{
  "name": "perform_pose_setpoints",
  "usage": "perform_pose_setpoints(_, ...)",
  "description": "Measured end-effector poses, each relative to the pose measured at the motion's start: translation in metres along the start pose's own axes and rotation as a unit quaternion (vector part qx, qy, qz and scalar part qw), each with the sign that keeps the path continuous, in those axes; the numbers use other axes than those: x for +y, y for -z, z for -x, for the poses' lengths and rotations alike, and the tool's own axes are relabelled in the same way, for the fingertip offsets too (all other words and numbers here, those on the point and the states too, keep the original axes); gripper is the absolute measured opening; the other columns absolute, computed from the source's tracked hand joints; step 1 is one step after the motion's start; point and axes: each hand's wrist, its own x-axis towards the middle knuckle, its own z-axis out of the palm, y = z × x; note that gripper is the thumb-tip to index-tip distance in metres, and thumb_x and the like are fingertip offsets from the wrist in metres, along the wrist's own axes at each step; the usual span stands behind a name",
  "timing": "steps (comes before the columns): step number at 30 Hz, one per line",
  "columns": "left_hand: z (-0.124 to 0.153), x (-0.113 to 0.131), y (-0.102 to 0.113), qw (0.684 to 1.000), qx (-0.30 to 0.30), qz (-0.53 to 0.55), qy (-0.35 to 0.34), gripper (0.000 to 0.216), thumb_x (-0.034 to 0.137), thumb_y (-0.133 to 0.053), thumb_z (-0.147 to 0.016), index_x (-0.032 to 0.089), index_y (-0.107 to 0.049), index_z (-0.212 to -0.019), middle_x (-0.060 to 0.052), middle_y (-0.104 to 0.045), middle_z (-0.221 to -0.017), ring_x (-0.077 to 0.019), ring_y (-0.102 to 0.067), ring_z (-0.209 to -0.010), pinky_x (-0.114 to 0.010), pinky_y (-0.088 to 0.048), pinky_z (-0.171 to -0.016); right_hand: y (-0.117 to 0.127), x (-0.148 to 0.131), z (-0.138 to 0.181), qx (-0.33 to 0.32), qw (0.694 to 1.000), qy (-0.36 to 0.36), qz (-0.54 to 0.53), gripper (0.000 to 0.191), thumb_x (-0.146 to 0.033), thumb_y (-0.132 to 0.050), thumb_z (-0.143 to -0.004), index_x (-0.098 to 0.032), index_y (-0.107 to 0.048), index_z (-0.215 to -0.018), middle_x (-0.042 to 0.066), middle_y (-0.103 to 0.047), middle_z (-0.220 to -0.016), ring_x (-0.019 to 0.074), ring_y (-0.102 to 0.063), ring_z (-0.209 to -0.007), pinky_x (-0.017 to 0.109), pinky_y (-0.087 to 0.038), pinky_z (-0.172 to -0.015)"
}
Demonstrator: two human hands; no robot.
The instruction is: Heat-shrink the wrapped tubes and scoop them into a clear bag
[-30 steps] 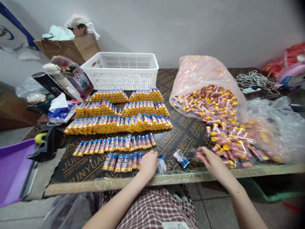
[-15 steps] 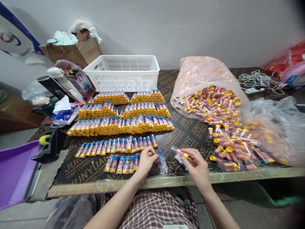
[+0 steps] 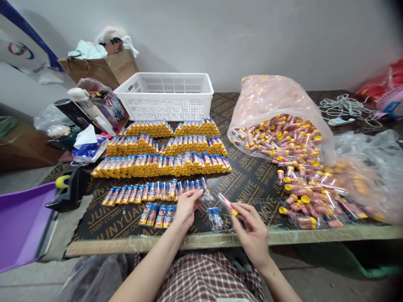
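Observation:
My right hand (image 3: 252, 230) holds a small clear tube (image 3: 227, 204) with a yellow cap and pink contents, its clear end tilted up and left. Between the fingertips of my left hand (image 3: 188, 207) is a clear plastic sleeve (image 3: 207, 195) with a blue edge. A small pile of similar printed sleeves (image 3: 215, 218) lies on the table between my hands. Left of my left hand are a short row of blue-and-yellow sleeved tubes (image 3: 159, 214) and a longer row (image 3: 138, 193) behind it.
Stacked sleeved tubes (image 3: 163, 163) stand before a white plastic basket (image 3: 163, 105). Unsleeved tubes (image 3: 302, 197) spill from a large plastic bag (image 3: 273, 94) on the right. A tape dispenser (image 3: 71, 188) and a purple dustpan-like object (image 3: 22, 230) are at left. The table's front edge (image 3: 132, 243) is close.
My left hand has lifted a sleeve off the pile and moved slightly left and up. My right hand has brought the tube left, closer to it.

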Motion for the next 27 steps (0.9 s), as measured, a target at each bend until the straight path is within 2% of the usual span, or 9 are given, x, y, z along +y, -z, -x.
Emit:
perform_pose_setpoints(6,0.000,0.004,0.002,0.998,0.025,0.065,0.004,0.027,0.025,-0.083,-0.050,0.011,-0.064,-0.065,0.000,-0.064,-0.059,-0.0085,-0.056,-0.052,-0.024,-0.050,-0.057,-0.008,-0.009,0.001,0.006,0.992,0.113,0.056,0.047,-0.005,-0.054,-0.080,-0.027,-0.056,-0.121,0.008,-0.057,-0.108,0.0204,-0.055,-0.100,0.037,-0.046,-0.088)
perform_pose_setpoints(9,0.000,0.003,0.002,0.995,0.034,0.090,0.020,0.021,0.022,-0.080,-0.056,0.012,-0.064,-0.067,-0.001,-0.065,-0.061,-0.0092,-0.058,-0.054,-0.025,-0.052,-0.060,-0.013,-0.011,0.000,0.001,0.989,0.136,0.059,0.051,-0.002,-0.053,-0.079,-0.027,-0.054,-0.123,0.007,-0.056,-0.108,0.0194,-0.055,-0.100,0.035,-0.047,-0.087)
perform_pose_setpoints(12,0.004,0.000,0.000,0.996,0.023,0.088,0.019,0.022,0.024,-0.079,-0.058,0.012,-0.064,-0.068,-0.002,-0.066,-0.064,-0.0098,-0.060,-0.057,-0.023,-0.051,-0.061,-0.017,-0.010,0.002,-0.036,0.990,0.132,0.041,0.051,-0.002,-0.051,-0.080,-0.027,-0.053,-0.124,0.008,-0.054,-0.110,0.0191,-0.055,-0.101,0.034,-0.047,-0.087)
perform_pose_setpoints(16,0.014,-0.004,-0.003,0.998,-0.034,0.046,0.001,0.030,0.029,-0.081,-0.055,0.012,-0.063,-0.071,-0.002,-0.067,-0.067,-0.0098,-0.061,-0.059,-0.021,-0.050,-0.058,-0.020,-0.004,0.004,-0.090,0.989,0.111,0.025,0.051,-0.003,-0.043,-0.084,-0.029,-0.050,-0.127,0.008,-0.051,-0.116,0.0194,-0.053,-0.106,0.035,-0.047,-0.090)
perform_pose_setpoints(21,0.028,-0.003,-0.002,0.991,-0.127,-0.042,0.005,0.042,0.025,-0.083,-0.051,0.011,-0.065,-0.085,-0.004,-0.069,-0.075,-0.0109,-0.062,-0.062,-0.021,-0.050,-0.060,-0.019,0.005,-0.001,-0.069,0.990,0.114,0.035,0.059,-0.006,-0.050,-0.080,-0.031,-0.042,-0.132,0.007,-0.047,-0.111,0.0196,-0.054,-0.101,0.037,-0.049,-0.087)
perform_pose_setpoints(24,0.036,-0.004,0.002,0.974,-0.193,-0.107,0.046,0.039,0.028,-0.082,-0.053,0.010,-0.066,-0.084,-0.005,-0.068,-0.075,-0.0106,-0.062,-0.061,-0.021,-0.050,-0.059,-0.017,0.007,-0.009,-0.080,0.990,0.112,0.021,0.070,-0.007,-0.054,-0.074,-0.029,-0.033,-0.137,0.010,-0.038,-0.129,0.0246,-0.048,-0.112,0.042,-0.047,-0.090)
perform_pose_setpoints(27,0.043,-0.006,0.003,0.963,-0.223,-0.138,0.070,0.033,0.038,-0.076,-0.062,0.009,-0.066,-0.075,-0.003,-0.066,-0.067,-0.0094,-0.059,-0.056,-0.021,-0.050,-0.056,-0.016,0.006,-0.016,-0.122,0.986,0.105,-0.030,0.077,-0.008,-0.053,-0.069,-0.027,-0.027,-0.139,0.011,-0.025,-0.142,0.0262,-0.046,-0.117,0.044,-0.046,-0.092)
